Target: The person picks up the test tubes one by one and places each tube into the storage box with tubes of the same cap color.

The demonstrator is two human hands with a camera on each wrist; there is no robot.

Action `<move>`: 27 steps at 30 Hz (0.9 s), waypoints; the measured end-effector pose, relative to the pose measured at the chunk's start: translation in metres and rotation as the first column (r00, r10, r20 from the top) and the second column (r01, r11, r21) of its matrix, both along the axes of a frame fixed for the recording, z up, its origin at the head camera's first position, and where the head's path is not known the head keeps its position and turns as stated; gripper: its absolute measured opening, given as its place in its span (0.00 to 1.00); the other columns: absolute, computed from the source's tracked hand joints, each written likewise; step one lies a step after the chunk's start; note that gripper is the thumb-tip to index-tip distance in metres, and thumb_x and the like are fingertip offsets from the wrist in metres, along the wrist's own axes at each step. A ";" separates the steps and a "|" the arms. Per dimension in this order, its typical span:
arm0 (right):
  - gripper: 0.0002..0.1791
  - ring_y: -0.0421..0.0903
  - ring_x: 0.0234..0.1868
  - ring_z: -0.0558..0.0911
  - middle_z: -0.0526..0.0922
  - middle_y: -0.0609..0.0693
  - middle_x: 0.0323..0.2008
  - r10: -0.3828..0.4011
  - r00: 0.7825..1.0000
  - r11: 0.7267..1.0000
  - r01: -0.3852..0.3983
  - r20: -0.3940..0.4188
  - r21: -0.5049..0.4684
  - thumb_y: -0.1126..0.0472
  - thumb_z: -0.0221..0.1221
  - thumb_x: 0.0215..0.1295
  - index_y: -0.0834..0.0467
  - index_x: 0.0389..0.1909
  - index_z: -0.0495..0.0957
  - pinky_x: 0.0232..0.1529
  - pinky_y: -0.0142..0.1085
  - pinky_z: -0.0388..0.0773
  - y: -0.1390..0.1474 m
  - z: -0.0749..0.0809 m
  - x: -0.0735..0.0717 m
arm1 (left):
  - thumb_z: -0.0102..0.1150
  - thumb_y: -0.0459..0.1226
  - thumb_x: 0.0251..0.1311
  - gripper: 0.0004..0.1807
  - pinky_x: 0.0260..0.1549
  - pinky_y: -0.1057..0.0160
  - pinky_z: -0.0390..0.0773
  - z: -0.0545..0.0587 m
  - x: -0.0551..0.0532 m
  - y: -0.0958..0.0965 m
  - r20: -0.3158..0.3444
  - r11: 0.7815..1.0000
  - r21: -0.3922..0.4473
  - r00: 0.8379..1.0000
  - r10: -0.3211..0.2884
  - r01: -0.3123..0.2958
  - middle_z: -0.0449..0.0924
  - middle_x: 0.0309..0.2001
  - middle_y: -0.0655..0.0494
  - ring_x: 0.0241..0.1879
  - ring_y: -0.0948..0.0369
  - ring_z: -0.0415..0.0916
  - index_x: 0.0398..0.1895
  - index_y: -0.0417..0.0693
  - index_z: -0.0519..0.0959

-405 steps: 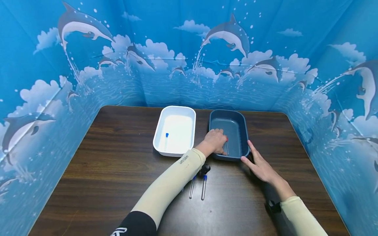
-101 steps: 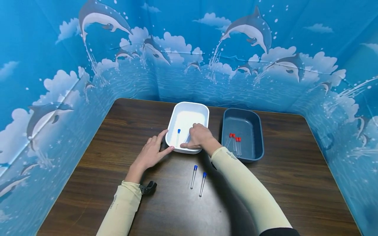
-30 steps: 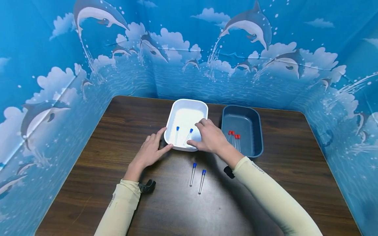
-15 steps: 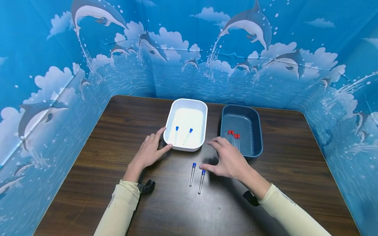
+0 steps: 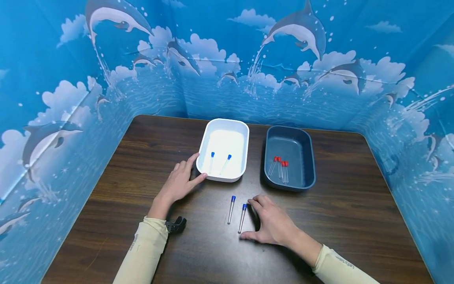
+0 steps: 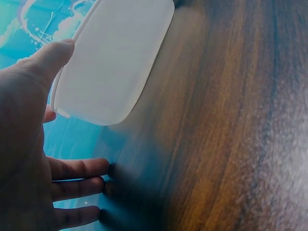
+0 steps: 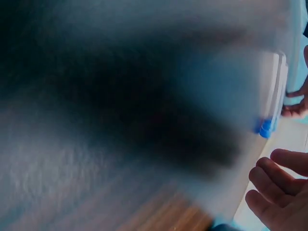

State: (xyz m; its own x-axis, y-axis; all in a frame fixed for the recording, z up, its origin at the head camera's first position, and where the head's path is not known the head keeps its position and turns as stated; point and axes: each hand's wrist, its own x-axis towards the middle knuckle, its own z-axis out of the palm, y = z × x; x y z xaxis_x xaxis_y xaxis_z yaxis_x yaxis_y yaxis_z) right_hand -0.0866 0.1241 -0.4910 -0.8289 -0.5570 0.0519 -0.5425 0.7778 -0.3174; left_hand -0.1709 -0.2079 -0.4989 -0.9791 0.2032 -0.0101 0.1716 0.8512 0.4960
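Observation:
My left hand [image 5: 177, 183] steadies a white tray [image 5: 228, 136], its thumb and forefinger at the near left corner; in the left wrist view the thumb lies along the tray's rim [image 6: 57, 91]. Two clear test tubes with blue caps, one upright-lying [image 5: 211, 161] and one slanted [image 5: 225, 163], rest inside. On the table lie two more blue-capped test tubes, a left one [image 5: 231, 211] and a right one [image 5: 242, 219]. Beside the right one is my right hand [image 5: 274, 225], thumb near its bottom end and fingers spread by its cap, holding nothing.
A dark blue-grey tray [image 5: 299, 157] stands right of the white one, with several red-capped test tubes [image 5: 280, 167] in its near left part. The dark wooden table [image 5: 163, 134] ends at a dolphin-printed curtain [image 5: 213, 98]. A black band [image 5: 176, 225] is at my left wrist.
Red-capped tubes have gathered in the dark tray, where my left hand earlier reached. My right hand has released a blue-capped tube in the white tray and moved back to the tubes on the table.

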 end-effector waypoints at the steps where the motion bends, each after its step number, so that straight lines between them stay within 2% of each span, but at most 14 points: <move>1: 0.57 0.44 0.52 0.73 0.74 0.49 0.52 0.008 1.000 1.000 -0.008 -0.005 0.002 0.19 0.62 0.40 0.59 0.62 0.75 0.52 0.43 0.75 -0.001 -0.002 0.000 | 0.41 0.73 0.59 0.48 0.49 0.46 0.67 0.000 0.000 0.000 0.001 1.000 -0.001 1.000 0.000 0.000 0.68 0.58 0.43 0.50 0.50 0.63 0.79 0.69 0.42; 8: 0.56 0.45 0.50 0.74 0.74 0.49 0.50 0.059 0.998 0.998 -0.058 -0.024 0.020 0.19 0.61 0.42 0.60 0.61 0.75 0.51 0.42 0.75 -0.009 -0.010 -0.001 | 0.41 0.73 0.59 0.48 0.49 0.46 0.67 -0.001 0.000 0.001 0.000 1.000 0.000 1.000 0.007 -0.007 0.68 0.57 0.43 0.50 0.50 0.63 0.78 0.71 0.41; 17: 0.53 0.47 0.50 0.73 0.73 0.51 0.50 0.080 0.996 0.995 -0.078 -0.029 0.068 0.24 0.63 0.45 0.62 0.61 0.74 0.53 0.43 0.73 -0.012 -0.013 -0.002 | 0.40 0.73 0.59 0.48 0.49 0.47 0.67 -0.001 -0.001 0.000 0.005 1.000 -0.006 1.000 0.005 -0.005 0.67 0.57 0.43 0.49 0.50 0.63 0.78 0.72 0.40; 27: 0.55 0.47 0.50 0.72 0.73 0.51 0.50 0.090 0.995 0.991 -0.085 -0.043 0.103 0.20 0.60 0.44 0.62 0.61 0.74 0.53 0.43 0.73 -0.014 -0.015 -0.003 | 0.41 0.73 0.59 0.48 0.49 0.46 0.67 -0.002 -0.001 0.001 0.001 1.000 -0.004 1.000 0.004 -0.004 0.67 0.57 0.43 0.50 0.50 0.63 0.78 0.71 0.41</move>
